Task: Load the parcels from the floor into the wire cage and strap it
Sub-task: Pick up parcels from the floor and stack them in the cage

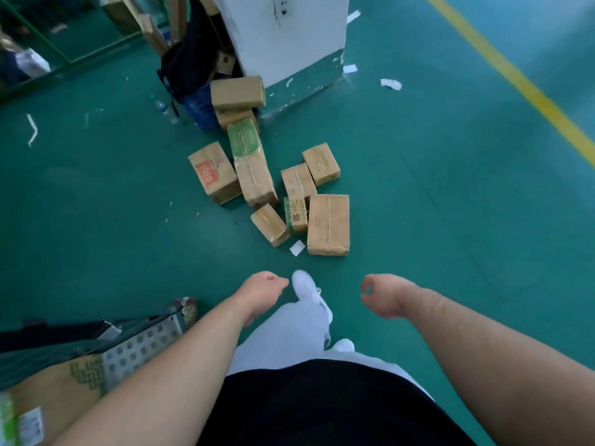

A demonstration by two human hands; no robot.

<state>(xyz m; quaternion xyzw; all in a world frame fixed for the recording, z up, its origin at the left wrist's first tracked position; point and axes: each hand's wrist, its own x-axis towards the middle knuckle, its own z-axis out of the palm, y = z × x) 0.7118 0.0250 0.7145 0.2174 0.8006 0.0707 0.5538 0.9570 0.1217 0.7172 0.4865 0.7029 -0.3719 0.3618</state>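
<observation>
Two hands are seen nearest, left hand and right hand, both loosely curled, nothing grasped. A perforated metal edge of the cage is glimpsed lower left. Ahead, parcels are scattered on the green floor, more stacked against the white pillar.

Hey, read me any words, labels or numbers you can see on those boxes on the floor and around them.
No text can be read.
Red label on the left parcel: white marks, blurred.
Green print on the long parcel: blurred.
Small green parcel: printed code, too small.
Blue crate: white print, blurred.
Sign on the white pillar: blurred.
</observation>
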